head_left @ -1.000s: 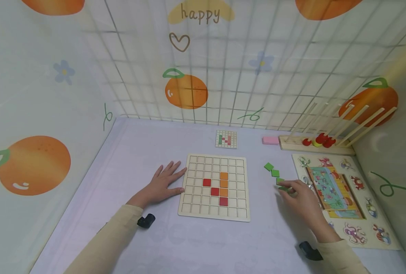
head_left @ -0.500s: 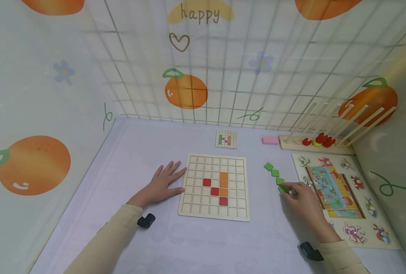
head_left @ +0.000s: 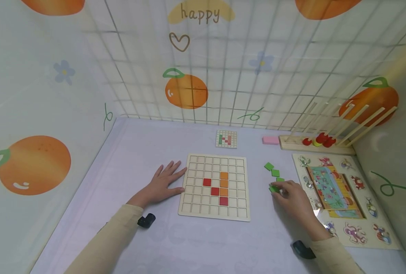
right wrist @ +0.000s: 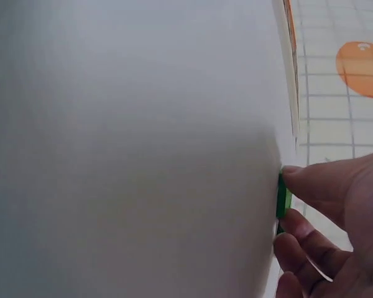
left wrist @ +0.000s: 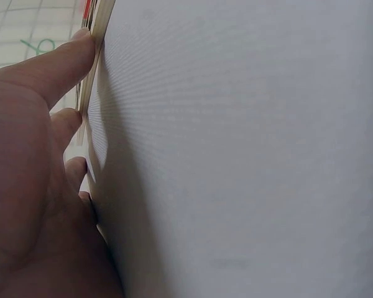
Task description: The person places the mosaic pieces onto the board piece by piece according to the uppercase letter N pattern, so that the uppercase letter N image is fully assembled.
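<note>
My right hand [head_left: 293,199] pinches a green square tile [head_left: 273,189] between thumb and index finger, low over the table right of the wooden grid board [head_left: 197,208]. In the right wrist view the thumb lies at one end of that tile and a fingertip at the other. Several more green tiles [head_left: 269,166] lie in a slanting row just beyond this hand. Fingers spread, my left hand [head_left: 161,186] rests on the table, its thumb and index fingertip at the board's left edge. Red tiles [head_left: 214,191] and orange tiles [head_left: 224,183] sit in the board's cells.
Behind the board lies a small pattern card [head_left: 226,139] with coloured squares. A pink block [head_left: 270,140] sits near a wooden peg rack [head_left: 317,146] holding red and yellow beads. At the right is a picture puzzle board [head_left: 346,238] with sea animals.
My right hand has moved a little left, drawing the nearest green tile away from the row toward the grid board. The left hand stays in place.
</note>
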Available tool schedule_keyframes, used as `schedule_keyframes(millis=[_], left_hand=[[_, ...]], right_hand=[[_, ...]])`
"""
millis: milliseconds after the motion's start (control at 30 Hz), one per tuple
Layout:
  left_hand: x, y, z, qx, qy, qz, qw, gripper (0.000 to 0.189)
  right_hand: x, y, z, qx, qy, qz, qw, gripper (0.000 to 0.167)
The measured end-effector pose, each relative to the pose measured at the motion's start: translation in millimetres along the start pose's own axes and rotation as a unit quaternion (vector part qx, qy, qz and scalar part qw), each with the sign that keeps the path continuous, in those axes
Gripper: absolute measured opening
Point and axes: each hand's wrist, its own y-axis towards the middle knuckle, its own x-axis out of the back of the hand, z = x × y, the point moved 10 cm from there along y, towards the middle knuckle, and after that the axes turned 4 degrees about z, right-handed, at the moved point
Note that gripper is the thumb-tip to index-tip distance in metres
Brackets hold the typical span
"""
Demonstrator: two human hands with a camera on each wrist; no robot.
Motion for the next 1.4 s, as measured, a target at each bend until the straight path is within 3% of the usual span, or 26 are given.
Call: schedule_keyframes(millis=[433, 867, 1400], left_hand=[[2.4, -1.1, -3.2, -0.003, -0.003, 0.002, 1.0, 0.078], [2.5, -0.7, -2.2, -0.004, -0.004, 0.001, 1.0, 0.078], [0.2, 0.5, 1.1, -0.009, -0.004, -0.001, 1.0, 0.078]], right_hand=[[-20, 8.6, 25, 0.026, -0.002, 0.016, 0.9995, 0.037], [-22, 11.8, 28, 0.001, -0.013, 0.018, 0.9997, 0.037], [-26, 11.1, 29, 0.005, 0.013, 0.043, 0.999, 0.025]])
